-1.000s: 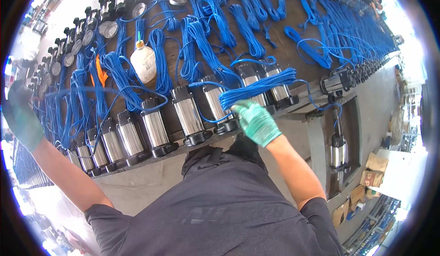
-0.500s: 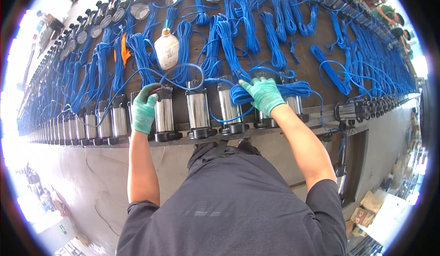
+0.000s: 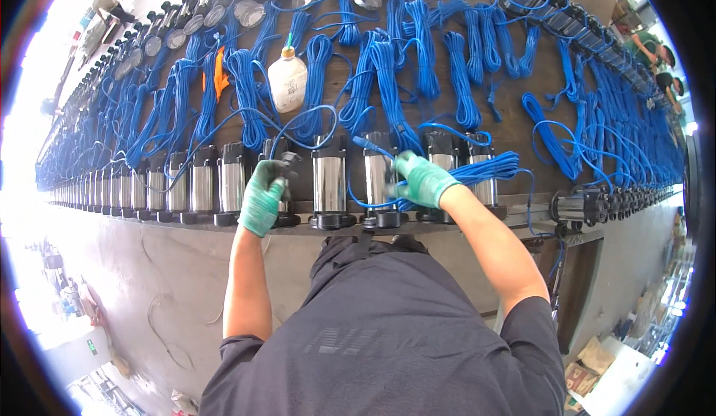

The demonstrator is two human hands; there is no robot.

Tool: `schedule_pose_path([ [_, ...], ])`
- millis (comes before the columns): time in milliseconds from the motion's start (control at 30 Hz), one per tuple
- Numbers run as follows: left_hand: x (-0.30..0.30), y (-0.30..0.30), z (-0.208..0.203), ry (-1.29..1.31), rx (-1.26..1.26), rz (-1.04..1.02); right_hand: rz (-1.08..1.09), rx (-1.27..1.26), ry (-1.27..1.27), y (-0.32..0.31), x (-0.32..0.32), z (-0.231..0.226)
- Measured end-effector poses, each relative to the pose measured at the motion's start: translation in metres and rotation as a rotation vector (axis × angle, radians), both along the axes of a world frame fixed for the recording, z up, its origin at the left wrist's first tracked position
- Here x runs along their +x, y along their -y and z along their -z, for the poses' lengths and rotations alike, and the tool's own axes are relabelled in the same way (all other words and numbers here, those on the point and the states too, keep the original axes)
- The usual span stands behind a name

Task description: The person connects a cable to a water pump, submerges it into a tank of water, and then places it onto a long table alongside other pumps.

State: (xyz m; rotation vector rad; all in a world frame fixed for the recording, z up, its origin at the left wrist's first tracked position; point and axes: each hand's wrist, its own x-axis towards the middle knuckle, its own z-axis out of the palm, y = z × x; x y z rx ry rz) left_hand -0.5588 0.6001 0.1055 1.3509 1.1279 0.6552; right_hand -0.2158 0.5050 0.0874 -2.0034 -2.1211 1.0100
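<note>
My left hand (image 3: 263, 196), in a green glove, is closed round a small dark part (image 3: 289, 159) at the top of a steel cylindrical motor with black ends. What exactly the part is cannot be made out. My right hand (image 3: 424, 180), also gloved, lies over a coiled bundle of blue cable (image 3: 488, 168), its thumb and fingers apart; the fingertips are slightly blurred. Left of it, a blue cable end (image 3: 371, 145) crosses the top of another steel motor (image 3: 378, 177). Between my hands stands one more motor (image 3: 329, 181), upright in the row.
Several blue cable coils (image 3: 403, 88) cover the dark table. A white bottle (image 3: 288, 80) with a nozzle and an orange cloth (image 3: 219, 77) lie among them. More motors (image 3: 201, 185) line the near edge leftward; others (image 3: 582, 206) lie at right. Other people (image 3: 650, 49) are at far right.
My left hand has shifted right and the dark part now shows above its fingers. My right hand has moved slightly down and left; the cable bundle's near end has dropped. The whole view has shifted.
</note>
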Motion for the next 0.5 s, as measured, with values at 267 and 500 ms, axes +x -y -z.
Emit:
schedule_pose_path([
  [267, 0.026, 0.014, -0.007, 0.124, -0.101, 0.032, 0.352, 0.114, -0.391, -0.046, -0.041, 0.006],
  [500, 0.036, 0.027, -0.012, 0.159, -0.095, 0.085, 0.302, 0.15, -0.741, -0.008, -0.033, -0.018],
])
